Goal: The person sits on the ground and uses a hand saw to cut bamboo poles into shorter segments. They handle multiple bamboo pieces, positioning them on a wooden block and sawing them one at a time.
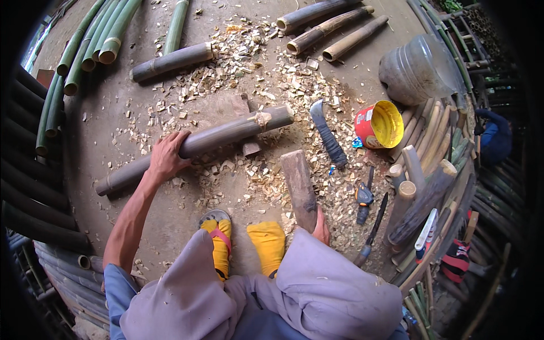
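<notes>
My left hand (168, 155) is closed over the top of a thick dark bamboo pole (226, 133), near its middle. The pole slants from lower left to upper right, and its right part rests across a wooden block (249, 148). A pale, roughly cut patch (263, 119) shows at a joint near its right end. My right hand (322, 228), half hidden behind my knee, grips the lower end of a short, heavy piece of wood (298, 184). Beyond that wood lies a machete (327, 133) with a dark wrapped handle.
Wood chips (226, 73) litter the ground. To the right stand a red bucket (369, 126), yellow inside, and a clear plastic container (416, 68). A folding saw (364, 195) and a knife (375, 232) lie nearby. Cut bamboo (161, 61) lies ahead; green poles (107, 39) lie at left.
</notes>
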`<act>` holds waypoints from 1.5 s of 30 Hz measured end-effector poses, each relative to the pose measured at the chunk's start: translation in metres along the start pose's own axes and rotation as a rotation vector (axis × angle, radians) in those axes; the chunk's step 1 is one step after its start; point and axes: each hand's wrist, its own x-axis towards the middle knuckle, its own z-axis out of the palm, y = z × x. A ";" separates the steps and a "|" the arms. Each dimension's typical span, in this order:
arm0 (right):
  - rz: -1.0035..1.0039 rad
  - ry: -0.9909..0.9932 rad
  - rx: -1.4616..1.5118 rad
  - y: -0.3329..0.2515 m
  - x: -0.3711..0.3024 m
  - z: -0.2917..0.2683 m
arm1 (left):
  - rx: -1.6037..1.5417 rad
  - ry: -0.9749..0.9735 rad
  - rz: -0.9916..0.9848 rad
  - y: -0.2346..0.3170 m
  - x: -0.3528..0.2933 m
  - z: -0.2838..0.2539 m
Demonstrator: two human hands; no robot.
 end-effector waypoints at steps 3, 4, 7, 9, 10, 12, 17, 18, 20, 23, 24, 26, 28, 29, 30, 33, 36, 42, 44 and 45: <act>-0.064 0.079 0.081 -0.012 -0.012 -0.027 | 0.194 0.171 -0.059 0.007 -0.010 0.009; -0.075 0.111 0.118 -0.018 -0.020 -0.046 | 0.206 0.213 -0.046 0.016 -0.011 0.005; -0.158 0.367 0.103 -0.030 -0.048 -0.103 | 0.105 0.220 -0.008 0.008 -0.009 0.015; -0.155 0.557 0.140 -0.034 -0.063 -0.132 | 0.058 0.245 -0.005 -0.003 -0.013 0.019; -0.223 0.633 0.028 -0.030 -0.070 -0.153 | 0.117 0.297 -0.013 -0.002 -0.012 0.023; -0.180 0.772 -0.101 -0.019 -0.085 -0.193 | 0.177 0.332 -0.040 0.004 -0.010 0.024; 0.094 0.840 -0.618 -0.011 -0.077 -0.248 | 0.270 0.395 -0.039 0.007 -0.012 0.033; 0.146 0.787 -0.604 -0.003 -0.077 -0.252 | 0.284 0.385 -0.045 0.008 -0.013 0.034; 0.167 0.655 -0.630 0.039 -0.083 -0.261 | 0.263 0.351 -0.046 0.013 -0.014 0.029; 0.187 0.575 -0.693 0.059 -0.080 -0.260 | 0.170 0.237 -0.026 0.025 -0.008 0.013; 0.213 0.583 -0.689 0.060 -0.076 -0.262 | 0.144 0.174 -0.033 0.025 -0.003 0.012; 0.199 0.560 -0.709 0.059 -0.064 -0.264 | 0.106 0.085 -0.050 0.011 -0.003 0.009; 0.129 0.517 -0.778 0.056 -0.049 -0.279 | 0.058 0.058 -0.048 0.002 0.000 0.008; 0.159 0.490 -0.753 0.064 -0.040 -0.286 | 0.038 0.048 -0.073 -0.003 -0.006 0.004; 0.181 0.460 -0.732 0.076 -0.042 -0.296 | 0.049 0.113 -0.027 -0.002 -0.006 0.010; -0.037 0.515 -0.639 0.129 -0.032 -0.299 | 0.076 0.091 -0.042 0.006 0.003 0.014; -0.222 0.694 -0.493 0.062 0.012 -0.241 | 0.078 0.061 -0.103 0.008 -0.005 0.008; -0.365 0.657 -0.224 -0.037 0.070 -0.159 | 0.073 0.103 -0.098 0.001 -0.010 0.023; -0.385 0.622 -0.172 -0.055 0.081 -0.148 | 0.050 0.108 -0.091 0.005 -0.006 0.026; -0.389 0.601 -0.142 -0.063 0.086 -0.142 | 0.050 0.119 -0.090 0.004 -0.005 0.027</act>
